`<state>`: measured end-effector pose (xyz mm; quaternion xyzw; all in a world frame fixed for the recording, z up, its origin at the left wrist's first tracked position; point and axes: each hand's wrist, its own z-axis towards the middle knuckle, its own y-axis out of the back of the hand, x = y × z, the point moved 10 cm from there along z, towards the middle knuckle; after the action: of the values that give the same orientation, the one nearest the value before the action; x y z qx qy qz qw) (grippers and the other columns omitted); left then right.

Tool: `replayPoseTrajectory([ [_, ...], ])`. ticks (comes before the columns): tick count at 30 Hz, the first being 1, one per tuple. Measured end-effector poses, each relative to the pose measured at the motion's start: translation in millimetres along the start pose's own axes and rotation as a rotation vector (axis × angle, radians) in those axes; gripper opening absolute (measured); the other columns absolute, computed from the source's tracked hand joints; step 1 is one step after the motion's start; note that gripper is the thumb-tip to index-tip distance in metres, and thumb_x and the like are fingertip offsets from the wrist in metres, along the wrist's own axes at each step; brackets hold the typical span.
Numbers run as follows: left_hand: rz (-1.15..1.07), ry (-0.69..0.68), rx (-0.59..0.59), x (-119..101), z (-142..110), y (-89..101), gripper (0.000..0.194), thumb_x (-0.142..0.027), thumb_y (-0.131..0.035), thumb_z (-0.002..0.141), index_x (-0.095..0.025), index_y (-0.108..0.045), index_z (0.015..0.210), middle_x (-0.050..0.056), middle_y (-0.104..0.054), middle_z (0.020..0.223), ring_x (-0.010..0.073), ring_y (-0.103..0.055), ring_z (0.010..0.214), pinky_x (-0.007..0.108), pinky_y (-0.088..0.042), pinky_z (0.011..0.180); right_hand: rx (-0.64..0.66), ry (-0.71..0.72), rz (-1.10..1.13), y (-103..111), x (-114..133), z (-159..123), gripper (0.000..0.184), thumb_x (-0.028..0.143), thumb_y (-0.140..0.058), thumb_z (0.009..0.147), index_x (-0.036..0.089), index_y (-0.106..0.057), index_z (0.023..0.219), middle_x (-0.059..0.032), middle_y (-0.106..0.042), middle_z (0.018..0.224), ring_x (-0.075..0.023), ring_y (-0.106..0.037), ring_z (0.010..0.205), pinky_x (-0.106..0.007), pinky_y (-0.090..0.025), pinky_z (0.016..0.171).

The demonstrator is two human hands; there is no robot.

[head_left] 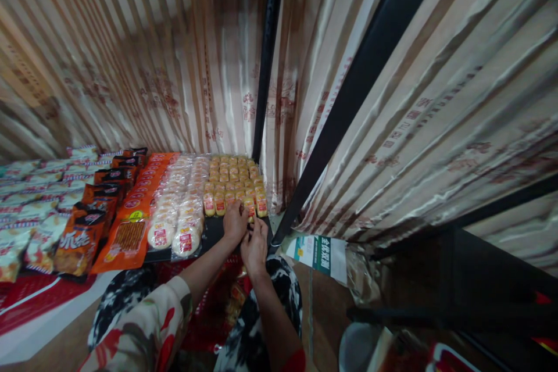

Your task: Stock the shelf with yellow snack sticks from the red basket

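My left hand (235,223) and my right hand (255,244) meet at the front edge of a block of small yellow wrapped cakes (233,177). Both have their fingers curled round one wrapped cake (249,207) in the front row, partly hidden by the fingertips. To the left of my left hand lie rows of round pale cakes in clear wrappers (186,241), on the same dark shelf (213,233).
Farther left are orange flat packs (131,235), orange-and-black snack bags (78,238) and several white bags (43,244). A black post (325,122) slants up on the right before pleated printed curtains (405,110). A green-and-white package (322,254) lies beside its foot.
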<state>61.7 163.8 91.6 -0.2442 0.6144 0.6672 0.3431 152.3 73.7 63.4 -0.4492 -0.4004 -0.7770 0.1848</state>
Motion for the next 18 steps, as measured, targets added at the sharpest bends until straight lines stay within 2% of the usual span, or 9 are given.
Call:
replayPoseTrajectory([
  [6, 0.051, 0.006, 0.019, -3.0, 2.3, -2.0, 0.011, -0.023, -0.051, 0.082, -0.016, -0.059, 0.086, 0.003, -0.055, 0.079, 0.0153, -0.052, 0.076, 0.025, -0.038, 0.07, -0.029, -0.002, -0.001, 4.9, 1.9, 0.8, 0.048, 0.01, -0.04, 0.078, 0.016, -0.051, 0.124, -0.0129, -0.046, 0.115, -0.0187, -0.057, 0.097, -0.032, -0.051, 0.085],
  [14, 0.08, 0.014, 0.02, -4.9, 5.0, -3.9, 0.01, -0.023, -0.051, 0.082, -0.017, -0.059, 0.086, 0.002, -0.055, 0.077, 0.0148, -0.053, 0.076, 0.025, -0.04, 0.07, -0.003, 0.005, 0.009, 4.2, -0.5, 2.5, 0.049, 0.01, -0.038, 0.078, 0.014, -0.049, 0.125, -0.0132, -0.045, 0.115, -0.0175, -0.057, 0.096, -0.032, -0.05, 0.085],
  [18, 0.082, 0.005, 0.018, -5.0, 6.5, -5.5, 0.013, -0.023, -0.051, 0.083, -0.016, -0.059, 0.09, 0.002, -0.055, 0.078, 0.0149, -0.053, 0.076, 0.025, -0.04, 0.071, -0.052, 0.033, -0.001, 10.3, 3.3, 4.1, 0.048, 0.011, -0.038, 0.079, 0.016, -0.047, 0.127, -0.0137, -0.045, 0.12, -0.0183, -0.057, 0.098, -0.034, -0.048, 0.089],
])
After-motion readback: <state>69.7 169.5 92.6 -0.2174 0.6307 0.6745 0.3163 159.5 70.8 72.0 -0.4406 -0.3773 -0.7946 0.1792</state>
